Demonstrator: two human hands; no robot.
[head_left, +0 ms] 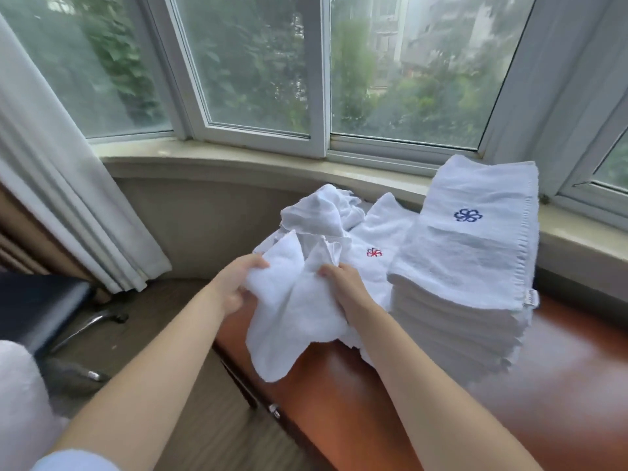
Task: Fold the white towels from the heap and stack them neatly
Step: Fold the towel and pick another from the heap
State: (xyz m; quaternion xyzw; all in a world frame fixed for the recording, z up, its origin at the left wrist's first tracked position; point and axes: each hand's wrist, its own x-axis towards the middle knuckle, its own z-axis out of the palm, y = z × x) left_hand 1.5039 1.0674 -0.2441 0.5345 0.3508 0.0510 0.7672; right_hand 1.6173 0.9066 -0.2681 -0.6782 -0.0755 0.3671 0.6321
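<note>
Right of the heap [326, 226] on the wooden table [373, 385] stands a tall stack [462, 266] of folded towels, so most of the work looks done. Just in front of the heap, a crumpled white towel [289, 311] hangs unfolded, the left hand [234, 287] and right hand [343, 287] each gripping an edge. How many towels remain in the heap is hard to tell.
</note>
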